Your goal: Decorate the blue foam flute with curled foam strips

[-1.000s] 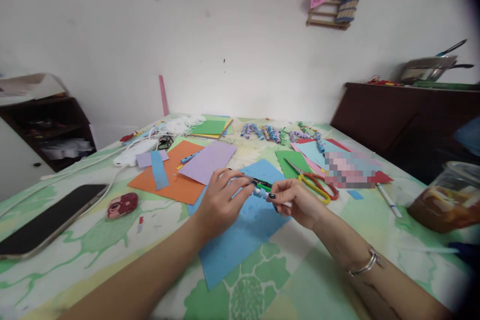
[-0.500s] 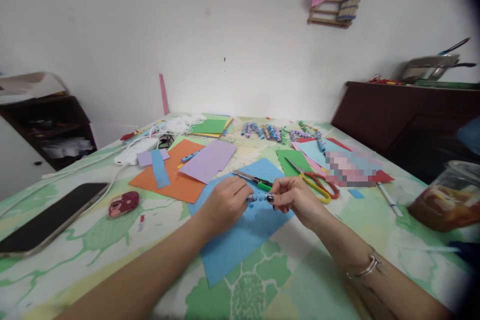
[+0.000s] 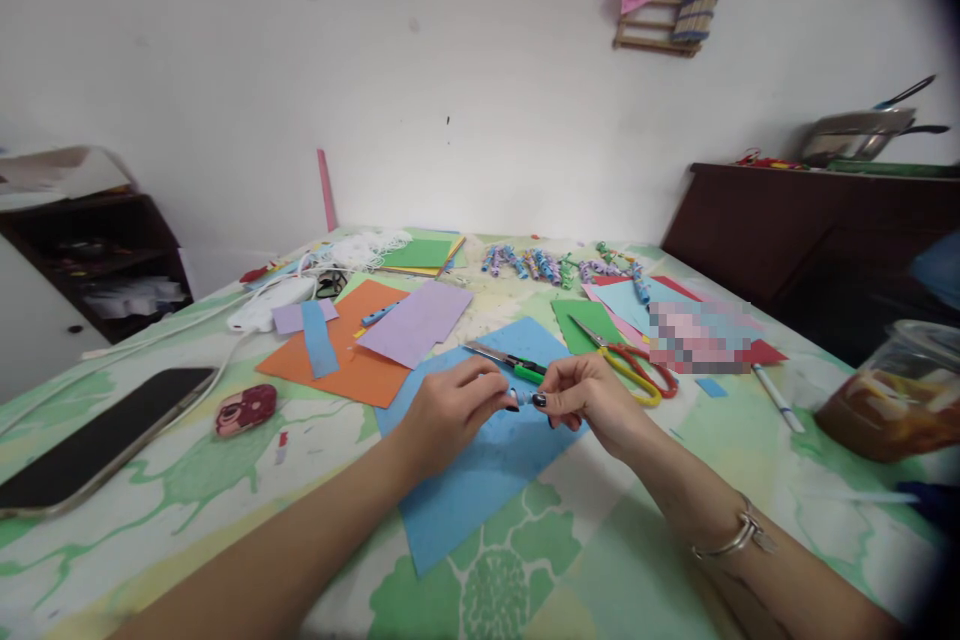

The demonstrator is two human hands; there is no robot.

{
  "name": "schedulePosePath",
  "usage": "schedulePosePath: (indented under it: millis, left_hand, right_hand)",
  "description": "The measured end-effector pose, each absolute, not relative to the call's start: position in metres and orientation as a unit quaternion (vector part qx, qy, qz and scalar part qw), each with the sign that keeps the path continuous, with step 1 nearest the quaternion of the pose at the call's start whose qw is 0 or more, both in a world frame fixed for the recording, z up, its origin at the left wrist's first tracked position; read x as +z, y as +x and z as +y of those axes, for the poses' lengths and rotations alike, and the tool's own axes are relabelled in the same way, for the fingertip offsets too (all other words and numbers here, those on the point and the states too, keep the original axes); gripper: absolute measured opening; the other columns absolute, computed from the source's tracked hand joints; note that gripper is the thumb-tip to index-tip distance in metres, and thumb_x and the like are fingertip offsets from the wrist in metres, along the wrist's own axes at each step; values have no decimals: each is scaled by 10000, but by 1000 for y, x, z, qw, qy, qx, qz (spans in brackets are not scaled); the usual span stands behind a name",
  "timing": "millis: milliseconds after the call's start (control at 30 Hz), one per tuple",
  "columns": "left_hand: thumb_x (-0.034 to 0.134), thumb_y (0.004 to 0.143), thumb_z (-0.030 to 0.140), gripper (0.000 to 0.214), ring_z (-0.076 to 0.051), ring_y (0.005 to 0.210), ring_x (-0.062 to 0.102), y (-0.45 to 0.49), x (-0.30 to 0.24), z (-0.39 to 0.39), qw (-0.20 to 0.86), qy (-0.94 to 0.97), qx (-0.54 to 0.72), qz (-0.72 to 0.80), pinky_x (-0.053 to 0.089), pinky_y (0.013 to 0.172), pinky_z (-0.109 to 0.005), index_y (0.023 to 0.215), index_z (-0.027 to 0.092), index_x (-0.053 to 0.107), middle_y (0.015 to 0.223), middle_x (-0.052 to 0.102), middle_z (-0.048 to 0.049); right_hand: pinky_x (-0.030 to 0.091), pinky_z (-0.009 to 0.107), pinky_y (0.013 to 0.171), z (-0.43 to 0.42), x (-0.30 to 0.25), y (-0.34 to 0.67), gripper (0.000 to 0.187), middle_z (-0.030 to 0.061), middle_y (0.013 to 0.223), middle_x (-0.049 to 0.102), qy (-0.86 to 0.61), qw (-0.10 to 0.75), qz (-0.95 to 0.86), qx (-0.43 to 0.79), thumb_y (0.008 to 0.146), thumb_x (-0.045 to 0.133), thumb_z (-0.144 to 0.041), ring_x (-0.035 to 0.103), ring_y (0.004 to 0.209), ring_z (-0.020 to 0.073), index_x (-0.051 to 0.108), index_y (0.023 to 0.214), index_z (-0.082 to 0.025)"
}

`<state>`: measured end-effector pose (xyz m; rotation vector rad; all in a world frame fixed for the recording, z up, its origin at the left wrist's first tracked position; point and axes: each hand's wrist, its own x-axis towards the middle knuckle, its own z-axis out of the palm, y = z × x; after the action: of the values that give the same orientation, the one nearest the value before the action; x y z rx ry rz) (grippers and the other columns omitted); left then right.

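Between my two hands is a small blue curled paper piece [image 3: 524,398], held above a blue sheet [image 3: 480,480] on the table. My right hand [image 3: 576,392] pinches its right end between thumb and fingers. The fingers of my left hand [image 3: 459,410] are closed at its left end and cover part of it. Just behind my hands lies a utility knife [image 3: 510,360] with a green and black handle, blade out. To the right of it, scissors [image 3: 637,370] with yellow and red handles rest partly on a green paper [image 3: 570,320].
Orange [image 3: 300,365] and purple sheets [image 3: 427,320] lie to the left. A phone [image 3: 97,440] and a red case [image 3: 245,410] are nearer that side. Several curled paper pieces [image 3: 551,265] lie at the back. A jar [image 3: 892,400] and a marker [image 3: 778,398] stand and lie at right.
My left hand's fingers have shifted and straightened a little, showing dark nails at the paper piece's left end. My right hand keeps nearly the same place.
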<state>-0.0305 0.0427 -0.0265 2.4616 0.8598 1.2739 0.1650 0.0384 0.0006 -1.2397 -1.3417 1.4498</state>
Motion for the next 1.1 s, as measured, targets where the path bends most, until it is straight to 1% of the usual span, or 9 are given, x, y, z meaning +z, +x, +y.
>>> schedulePosePath:
  millis: [100, 233, 367, 633, 733, 800, 900, 1000, 1100]
  left_hand:
    - [542, 865, 248, 115, -157, 770, 599, -32, -25, 43, 74, 855, 428, 282, 449, 719, -255, 846, 184, 636, 853, 652, -69]
    - [624, 801, 278, 144, -163, 724, 588, -31, -23, 42, 23, 886, 358, 293, 445, 631, -252, 883, 167, 582, 887, 631, -69]
    - [509, 814, 123, 84, -176, 736, 565, -30, -25, 43, -42, 898, 309, 311, 430, 597, -257, 883, 160, 539, 850, 597, -60]
    - [514, 887, 244, 147, -132, 674, 544, -32, -27, 47, 17, 888, 386, 250, 429, 623, -233, 806, 146, 586, 749, 587, -39]
    - [503, 895, 255, 167, -122, 651, 551, -31, -26, 49, 59, 872, 400, 276, 429, 612, -225, 800, 156, 600, 709, 584, -22]
    - [544, 873, 274, 129, -109, 599, 544, -31, -26, 48, 107, 845, 416, 318, 423, 574, -211, 938, 169, 579, 677, 580, 10]
    - [584, 846, 258, 240, -92, 538, 516, -31, -25, 48, 150, 817, 433, 350, 405, 531, -192, 1061, 176, 516, 636, 564, 50]
    - [550, 866, 209, 57, -99, 601, 537, -32, -24, 49, 101, 842, 433, 305, 411, 574, -196, 870, 170, 590, 666, 588, 14]
    - [537, 875, 192, 130, -109, 646, 556, -33, -23, 51, 61, 853, 442, 272, 417, 595, -202, 776, 157, 613, 694, 611, -15]
  right_hand:
    - [235, 206, 351, 38, 0, 165, 155, -1, 370, 559, -490, 408, -536, 553, 471, 741, -206, 378, 314, 62, 598, 476, -146]
    - [273, 211, 348, 37, -1, 166, 162, 2, 381, 564, -496, 422, -546, 527, 491, 740, -235, 402, 320, 72, 606, 480, -145]
    - [273, 204, 334, 37, -1, 165, 161, 4, 379, 565, -500, 416, -546, 528, 489, 729, -234, 404, 308, 71, 596, 470, -145]
    - [335, 206, 373, 39, -2, 166, 160, -9, 428, 580, -489, 401, -584, 509, 510, 727, -237, 452, 352, 83, 594, 529, -149]
    - [384, 224, 434, 39, -5, 168, 111, -5, 487, 588, -486, 378, -662, 428, 583, 697, -239, 512, 428, 110, 629, 608, -153]
    - [404, 238, 485, 39, -7, 169, 63, 5, 529, 607, -488, 369, -725, 318, 635, 669, -216, 550, 491, 130, 657, 655, -158]
    - [423, 247, 548, 36, -9, 168, 43, 20, 605, 659, -470, 359, -787, 179, 678, 651, -174, 592, 566, 147, 677, 711, -170]
    - [437, 241, 557, 34, -7, 167, 66, 32, 694, 699, -449, 359, -805, 144, 693, 665, -186, 615, 605, 153, 674, 758, -176]
    - [448, 245, 561, 33, -5, 168, 110, 43, 745, 708, -441, 363, -805, 160, 722, 663, -241, 622, 632, 160, 677, 808, -174]
